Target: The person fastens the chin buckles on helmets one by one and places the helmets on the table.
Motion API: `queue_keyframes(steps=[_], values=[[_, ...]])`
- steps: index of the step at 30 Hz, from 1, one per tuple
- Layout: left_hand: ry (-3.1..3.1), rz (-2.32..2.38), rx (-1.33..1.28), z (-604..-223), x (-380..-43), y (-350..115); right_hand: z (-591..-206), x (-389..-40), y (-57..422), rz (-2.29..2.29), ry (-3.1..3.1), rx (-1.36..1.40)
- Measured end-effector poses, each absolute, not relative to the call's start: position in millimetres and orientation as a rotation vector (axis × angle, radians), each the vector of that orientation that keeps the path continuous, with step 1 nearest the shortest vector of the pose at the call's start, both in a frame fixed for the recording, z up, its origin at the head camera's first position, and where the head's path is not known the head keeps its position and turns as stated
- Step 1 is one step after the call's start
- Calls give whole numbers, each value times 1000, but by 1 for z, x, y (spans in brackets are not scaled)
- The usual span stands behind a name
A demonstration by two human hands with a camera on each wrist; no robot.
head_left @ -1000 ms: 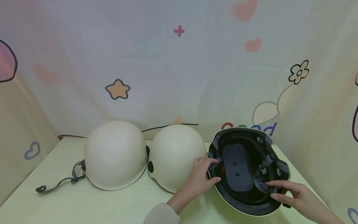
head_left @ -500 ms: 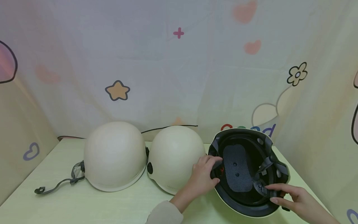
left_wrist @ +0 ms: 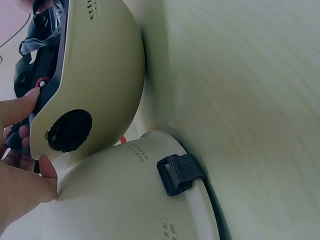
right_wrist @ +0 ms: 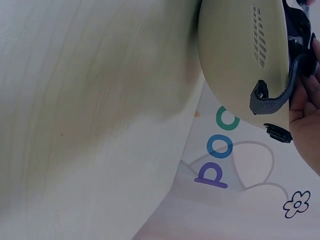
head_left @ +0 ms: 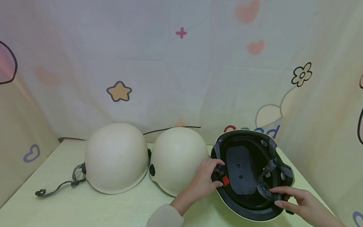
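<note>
An upturned cream helmet (head_left: 252, 214) with a black lining stands at the right of the table, its inside facing me. My left hand (head_left: 205, 176) is at its left rim, thumb and fingers gripping a dark strap beside a red buckle piece (head_left: 225, 180). At the right rim, my right hand (head_left: 297, 201) pinches the black chin strap (head_left: 266, 190) between thumb and forefinger. A loop of webbing (right_wrist: 270, 104) hangs over the shell in the right wrist view. The left wrist view shows a round black knob (left_wrist: 71, 130) on the shell, close to the left hand.
Two more cream helmets, one in the middle (head_left: 178, 157) and one at the left (head_left: 116, 157), sit dome up on the pale table (head_left: 93, 211). A loose strap with a clip (head_left: 41, 193) trails from the left one. A patterned curtain (head_left: 158, 63) hangs behind.
The left fingers have shifted the dark strap at the left rim, and the red buckle piece now shows more fully. The right hand and all helmets stay nearly in place.
</note>
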State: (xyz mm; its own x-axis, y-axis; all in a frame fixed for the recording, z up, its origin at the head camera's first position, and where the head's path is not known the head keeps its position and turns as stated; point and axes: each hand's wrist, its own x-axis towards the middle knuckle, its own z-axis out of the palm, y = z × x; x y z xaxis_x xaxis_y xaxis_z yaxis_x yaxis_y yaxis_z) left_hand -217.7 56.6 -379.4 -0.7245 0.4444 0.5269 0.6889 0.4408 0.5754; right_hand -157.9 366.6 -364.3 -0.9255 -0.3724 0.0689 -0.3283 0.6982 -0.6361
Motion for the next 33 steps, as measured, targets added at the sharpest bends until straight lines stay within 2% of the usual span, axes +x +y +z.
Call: queue_keyframes(steps=[12,19,24,33], values=[[-2492,-1297,-950,-380,-216,55,-362,-155,368,-1007,2809,-572],[-2504,-1149,-1051,-377,-215,56,-361,-154,369,-955,2804,-478],[-2471,-1076,-1129,-377,-216,55,-361,-155,369,-982,2793,-524],[-2472,-1077,-1084,-380,-218,52,-363,-157,370,-1051,2764,-637]])
